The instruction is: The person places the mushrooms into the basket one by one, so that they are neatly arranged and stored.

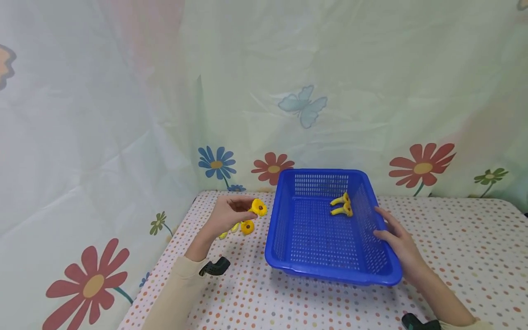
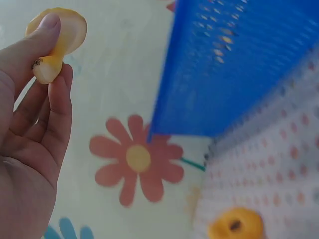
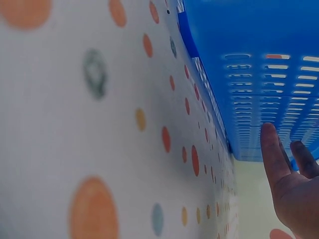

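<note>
My left hand (image 1: 229, 214) pinches a yellow mushroom (image 1: 259, 207) between thumb and fingers, left of a blue basket (image 1: 332, 276). The left wrist view shows this mushroom's pale underside and short stem (image 2: 47, 69). Below that hand, another yellow mushroom (image 1: 247, 227) lies on the table, beside yellow pieces (image 1: 223, 235) partly hidden by the hand. Inside the basket, two yellow mushrooms (image 1: 341, 209) lie on their sides toward the back right. My right hand (image 1: 402, 245) holds the basket's right rim, digits over its edge and other fingers (image 3: 274, 154) along the outer wall.
A dotted cloth covers the table (image 1: 462, 247). Behind the basket hangs a pale sheet (image 1: 350, 91) printed with flowers and a butterfly; it also runs along the table's left edge. Dark straps (image 1: 215, 266) sit on both wrists.
</note>
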Available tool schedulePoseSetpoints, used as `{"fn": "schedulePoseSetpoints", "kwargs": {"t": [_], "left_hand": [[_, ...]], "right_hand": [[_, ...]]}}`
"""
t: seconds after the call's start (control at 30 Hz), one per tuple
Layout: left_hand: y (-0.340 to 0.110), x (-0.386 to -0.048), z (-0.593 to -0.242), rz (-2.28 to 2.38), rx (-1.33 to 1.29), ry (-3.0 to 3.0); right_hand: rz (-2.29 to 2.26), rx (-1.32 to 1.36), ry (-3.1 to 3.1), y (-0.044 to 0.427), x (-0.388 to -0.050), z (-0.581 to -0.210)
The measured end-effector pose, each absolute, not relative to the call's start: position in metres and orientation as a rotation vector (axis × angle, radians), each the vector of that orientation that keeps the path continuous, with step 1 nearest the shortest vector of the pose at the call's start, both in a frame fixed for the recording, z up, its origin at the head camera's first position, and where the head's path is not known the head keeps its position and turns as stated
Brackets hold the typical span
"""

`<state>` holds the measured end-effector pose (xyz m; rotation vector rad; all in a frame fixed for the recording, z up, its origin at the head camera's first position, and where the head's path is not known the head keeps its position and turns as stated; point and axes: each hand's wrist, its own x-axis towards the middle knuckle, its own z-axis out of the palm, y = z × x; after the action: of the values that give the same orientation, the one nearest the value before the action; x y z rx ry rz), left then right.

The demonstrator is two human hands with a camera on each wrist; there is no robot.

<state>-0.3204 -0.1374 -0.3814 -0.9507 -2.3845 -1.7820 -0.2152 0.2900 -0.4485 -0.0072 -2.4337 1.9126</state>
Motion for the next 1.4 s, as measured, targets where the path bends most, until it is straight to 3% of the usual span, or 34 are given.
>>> {"fn": "schedulePoseSetpoints", "kwargs": {"t": [0.33, 0.67, 0.97, 1.4], "left_hand": [[-0.053, -0.344, -0.332, -1.561, -1.283, -2.442], [0.004, -0.359, -0.319, -1.385, -1.386, -2.499], [0.051, -0.371, -0.328, -1.358, -1.42, -2.55], [0.096, -0.375, -0.373, -1.358, -1.338, -2.698]], "right_hand": [[1.925, 0.005, -2.421, 0.289, -0.215, -0.451], [1.924, 0.014, -2.418, 0.288, -0.216, -0.45], [1.908, 0.006, -2.419, 0.29, -0.216, -0.448], [1.916, -0.007, -2.416, 0.288, -0.215, -0.451]]}}
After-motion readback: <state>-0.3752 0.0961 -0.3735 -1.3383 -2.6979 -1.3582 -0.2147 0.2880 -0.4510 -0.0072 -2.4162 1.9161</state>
